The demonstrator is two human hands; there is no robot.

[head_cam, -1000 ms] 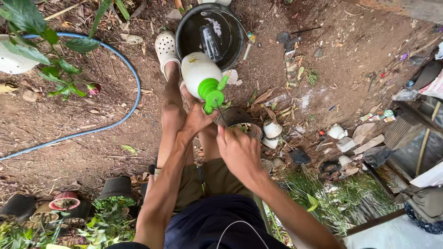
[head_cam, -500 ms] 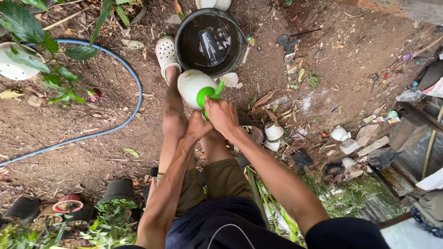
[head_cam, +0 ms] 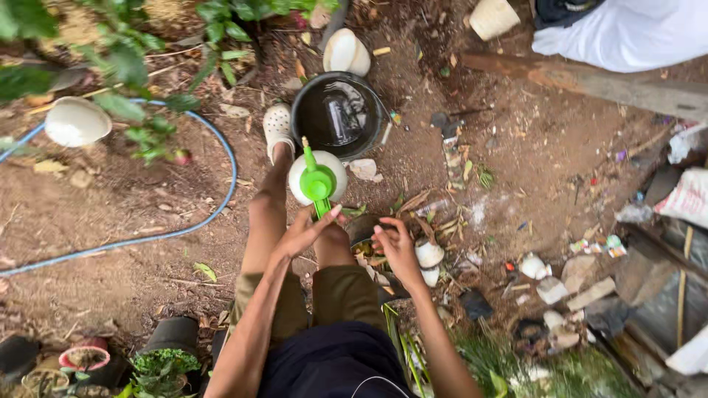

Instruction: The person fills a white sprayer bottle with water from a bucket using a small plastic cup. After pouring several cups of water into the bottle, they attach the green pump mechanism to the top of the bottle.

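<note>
Two hands: left grip (head_cam: 304, 232) closed on green-topped white sprayer (head_cam: 317, 178), right grip (head_cam: 398, 247) open beside it.

Spray bottle (head_cam: 317, 177) noted white, green pump top. Bucket (head_cam: 338, 115) black. Hose (head_cam: 147, 236) blue. Clog (head_cam: 278, 125) white, perforated. Shorts (head_cam: 335, 295) olive. Soil (head_cam: 110, 280) reddish-brown. Small pot (head_cam: 85, 357) red-rimmed.

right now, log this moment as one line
left hand: grips green handle of white spray bottle | right hand: open, over small pot | black bucket: beyond bottle | blue hose: on soil
</note>
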